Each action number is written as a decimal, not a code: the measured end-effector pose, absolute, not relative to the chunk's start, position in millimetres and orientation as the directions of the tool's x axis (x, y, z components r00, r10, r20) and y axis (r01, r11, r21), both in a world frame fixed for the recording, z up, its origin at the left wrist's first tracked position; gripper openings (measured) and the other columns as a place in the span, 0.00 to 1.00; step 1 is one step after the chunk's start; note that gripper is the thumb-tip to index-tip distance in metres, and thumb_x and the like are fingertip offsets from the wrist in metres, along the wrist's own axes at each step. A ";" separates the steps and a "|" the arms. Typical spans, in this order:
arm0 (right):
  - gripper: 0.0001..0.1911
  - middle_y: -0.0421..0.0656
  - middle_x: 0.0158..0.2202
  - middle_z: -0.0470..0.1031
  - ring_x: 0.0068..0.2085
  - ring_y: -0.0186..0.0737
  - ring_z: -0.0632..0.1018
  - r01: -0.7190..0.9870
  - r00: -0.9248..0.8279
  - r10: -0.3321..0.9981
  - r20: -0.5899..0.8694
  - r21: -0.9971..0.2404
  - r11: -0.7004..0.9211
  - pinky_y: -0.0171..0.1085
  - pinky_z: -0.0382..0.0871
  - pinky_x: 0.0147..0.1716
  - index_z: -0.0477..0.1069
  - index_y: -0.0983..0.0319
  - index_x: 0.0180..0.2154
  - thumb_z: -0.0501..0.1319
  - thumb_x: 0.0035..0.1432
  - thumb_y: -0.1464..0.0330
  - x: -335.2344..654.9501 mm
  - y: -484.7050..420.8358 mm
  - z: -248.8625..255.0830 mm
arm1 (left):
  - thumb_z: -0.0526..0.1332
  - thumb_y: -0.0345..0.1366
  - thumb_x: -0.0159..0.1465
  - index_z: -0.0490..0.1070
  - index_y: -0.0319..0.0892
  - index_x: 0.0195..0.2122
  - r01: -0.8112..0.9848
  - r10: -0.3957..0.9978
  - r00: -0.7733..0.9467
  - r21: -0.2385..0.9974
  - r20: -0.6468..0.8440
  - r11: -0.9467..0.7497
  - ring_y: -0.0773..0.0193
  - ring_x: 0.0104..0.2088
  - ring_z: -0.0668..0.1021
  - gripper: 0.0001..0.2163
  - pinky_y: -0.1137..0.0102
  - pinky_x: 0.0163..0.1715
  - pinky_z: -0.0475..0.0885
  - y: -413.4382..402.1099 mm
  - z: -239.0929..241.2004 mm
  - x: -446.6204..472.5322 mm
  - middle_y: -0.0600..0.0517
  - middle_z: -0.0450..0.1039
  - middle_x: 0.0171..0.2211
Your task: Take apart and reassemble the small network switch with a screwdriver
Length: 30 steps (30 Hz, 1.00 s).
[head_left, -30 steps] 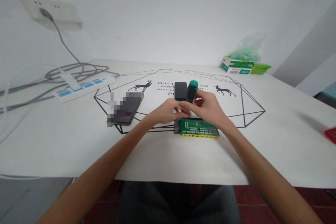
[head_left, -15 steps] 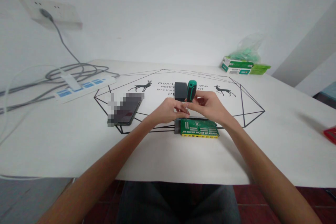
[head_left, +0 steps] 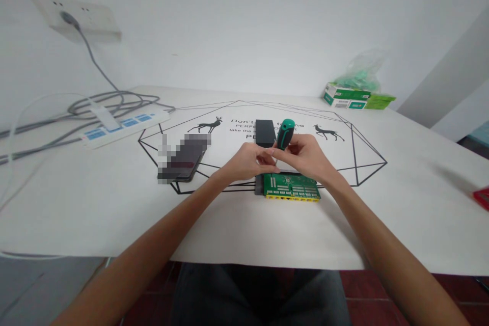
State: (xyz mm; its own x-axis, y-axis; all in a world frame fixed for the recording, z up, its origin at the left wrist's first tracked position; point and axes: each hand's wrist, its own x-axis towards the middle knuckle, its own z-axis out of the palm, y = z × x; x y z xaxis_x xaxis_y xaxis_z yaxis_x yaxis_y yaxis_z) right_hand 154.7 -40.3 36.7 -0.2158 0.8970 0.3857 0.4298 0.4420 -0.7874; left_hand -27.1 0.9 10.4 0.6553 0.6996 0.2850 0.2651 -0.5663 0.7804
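A green circuit board [head_left: 292,186] with yellow ports along its near edge lies on the white table [head_left: 95,204]. Just behind it my right hand [head_left: 305,158] is closed around a screwdriver with a green and black handle [head_left: 284,134], held nearly upright and tilted right. My left hand [head_left: 244,162] meets it from the left, fingertips pinched together at the screwdriver's lower shaft; what they pinch is too small to see. A black box [head_left: 265,132] sits behind the hands.
A dark phone [head_left: 185,163] lies left of the hands. A white power strip [head_left: 122,126] with grey cables sits at the far left, plugged into a wall socket [head_left: 76,23]. Green boxes and a plastic bag [head_left: 357,92] stand at the back right. A red object [head_left: 482,196] shows at the right edge.
The screwdriver handle has tipped to the right and shifted slightly right. Both hands stay joined over the back edge of the circuit board.
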 end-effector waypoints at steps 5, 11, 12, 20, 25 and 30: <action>0.12 0.38 0.21 0.69 0.23 0.32 0.64 0.423 -0.230 0.898 0.375 -0.793 0.439 0.35 0.55 0.22 0.76 0.63 0.29 0.68 0.52 0.60 154.9 -39.7 37.4 | 0.69 0.38 0.55 0.79 0.37 0.30 0.294 0.701 0.655 0.760 0.282 -0.580 0.67 0.28 0.77 0.08 0.71 0.33 0.72 -0.4 11.2 -26.5 0.50 0.79 0.27; 0.12 0.39 0.23 0.71 0.23 0.31 0.65 0.413 -0.235 0.896 0.376 -0.796 0.442 0.35 0.57 0.22 0.76 0.64 0.31 0.68 0.53 0.61 154.1 -40.8 39.6 | 0.65 0.39 0.59 0.80 0.38 0.35 0.289 0.645 0.695 0.699 0.316 -0.654 0.66 0.31 0.77 0.10 0.70 0.35 0.71 -3.2 14.1 -26.6 0.49 0.81 0.31; 0.12 0.39 0.23 0.71 0.23 0.32 0.66 0.410 -0.233 0.897 0.376 -0.799 0.441 0.35 0.58 0.22 0.76 0.64 0.32 0.68 0.52 0.61 154.2 -40.9 39.7 | 0.64 0.39 0.60 0.80 0.38 0.35 0.281 0.632 0.705 0.691 0.322 -0.666 0.66 0.32 0.77 0.10 0.70 0.35 0.71 -3.6 14.4 -26.7 0.49 0.81 0.32; 0.12 0.38 0.24 0.71 0.25 0.33 0.69 0.507 -0.245 0.868 0.432 -0.706 0.495 0.35 0.61 0.26 0.75 0.62 0.35 0.66 0.54 0.60 154.0 -41.8 41.4 | 0.61 0.36 0.62 0.79 0.38 0.34 0.277 0.614 0.713 0.669 0.339 -0.690 0.65 0.34 0.79 0.09 0.69 0.37 0.73 -4.0 16.1 -29.1 0.49 0.81 0.33; 0.16 0.39 0.24 0.72 0.24 0.33 0.67 0.586 -0.205 0.867 0.454 -0.653 0.480 0.36 0.59 0.25 0.76 0.62 0.30 0.66 0.54 0.55 152.8 -42.4 42.0 | 0.63 0.36 0.61 0.80 0.38 0.36 0.329 0.654 0.689 0.670 0.312 -0.666 0.64 0.33 0.79 0.09 0.69 0.37 0.73 -3.7 16.5 -28.2 0.49 0.82 0.33; 0.15 0.35 0.20 0.66 0.21 0.31 0.65 0.511 -0.170 0.881 0.441 -0.725 0.462 0.35 0.57 0.22 0.75 0.62 0.35 0.69 0.50 0.58 152.0 -42.5 41.8 | 0.65 0.37 0.59 0.80 0.37 0.34 0.323 0.674 0.660 0.686 0.331 -0.652 0.66 0.29 0.77 0.08 0.71 0.34 0.72 -4.2 14.6 -27.2 0.50 0.81 0.29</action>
State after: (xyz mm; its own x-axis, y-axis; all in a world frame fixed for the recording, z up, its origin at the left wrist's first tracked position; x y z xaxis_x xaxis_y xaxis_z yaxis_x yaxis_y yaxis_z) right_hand 152.0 -42.5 41.8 -0.1704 0.8812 0.4410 0.5113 0.4616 -0.7249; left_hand -27.2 -4.2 14.6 0.6601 0.6745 0.3307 0.3230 -0.6523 0.6857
